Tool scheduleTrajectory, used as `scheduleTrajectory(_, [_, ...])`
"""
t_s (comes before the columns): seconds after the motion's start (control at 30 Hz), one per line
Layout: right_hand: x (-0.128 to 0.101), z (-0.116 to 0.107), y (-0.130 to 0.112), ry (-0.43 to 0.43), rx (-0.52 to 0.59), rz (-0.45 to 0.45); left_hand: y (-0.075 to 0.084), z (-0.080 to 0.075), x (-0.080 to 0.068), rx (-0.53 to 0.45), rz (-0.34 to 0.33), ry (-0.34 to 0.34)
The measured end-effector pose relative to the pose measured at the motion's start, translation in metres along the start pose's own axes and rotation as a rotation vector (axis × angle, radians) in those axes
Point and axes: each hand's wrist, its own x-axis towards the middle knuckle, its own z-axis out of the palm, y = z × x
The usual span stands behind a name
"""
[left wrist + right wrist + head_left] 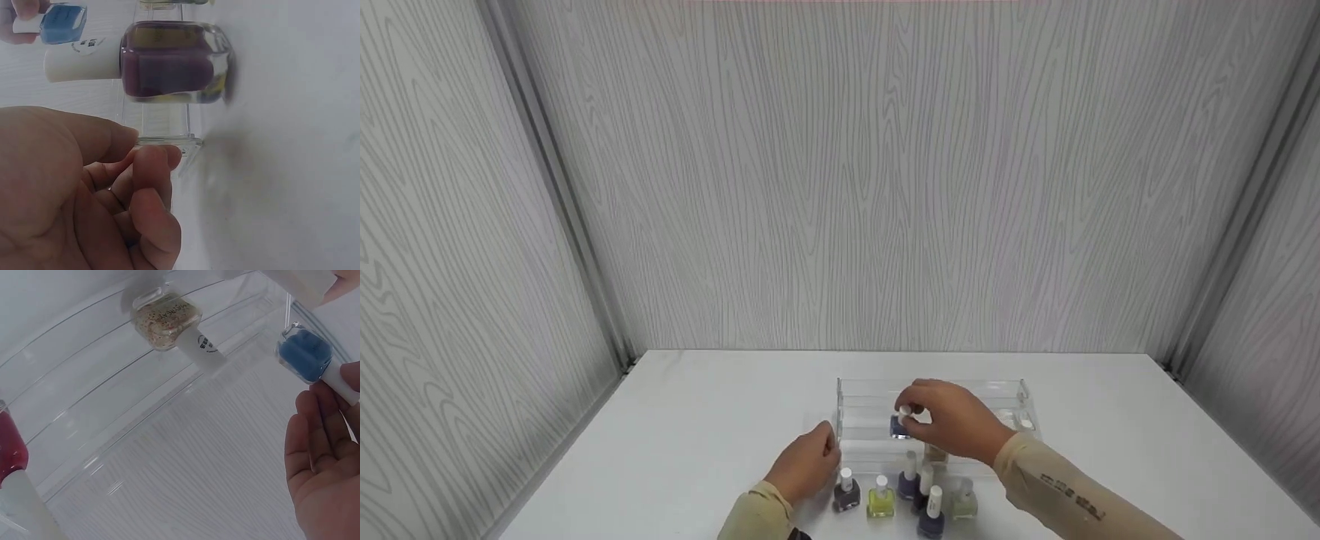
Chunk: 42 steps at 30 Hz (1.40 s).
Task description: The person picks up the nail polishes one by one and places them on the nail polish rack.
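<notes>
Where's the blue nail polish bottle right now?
The blue nail polish bottle is held by its white cap in the right hand, over the clear acrylic rack, in the head view's lower centre.

Bottles (900, 499) stand on the table (697, 420) just before the rack (855, 409).

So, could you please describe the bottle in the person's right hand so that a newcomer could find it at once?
Start at the clear tiered rack on the white table. Over its middle step, the right hand pinches the white cap of a small blue polish bottle. Unlike the bottles grouped in front, it is held at the rack and is bright blue.
</notes>
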Motion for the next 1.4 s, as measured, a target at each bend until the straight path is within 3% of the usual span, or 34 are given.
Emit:
scheduleTrajectory(0.43, [0.028, 0.027, -0.01, -0.129, -0.072, 0.019, -0.001, 0.0, 0.001, -0.018, 0.0, 0.012])
scheduleTrajectory(0.73, [0.035, 0.04, -0.018, -0.136, -0.17, -0.025, -0.004, 0.002, 0.0, -0.016, -0.012, 0.008])
scheduleTrajectory(1.03, [0.035, 0.047, -0.016, -0.141, -0.194, -0.043, -0.002, 0.001, -0.001, -0.014, -0.018, 0.012])
scheduleTrajectory(1.4, [0.039, 0.044, -0.011, -0.225, -0.173, 0.044, -0.001, 0.0, 0.001, -0.013, -0.027, 0.007])
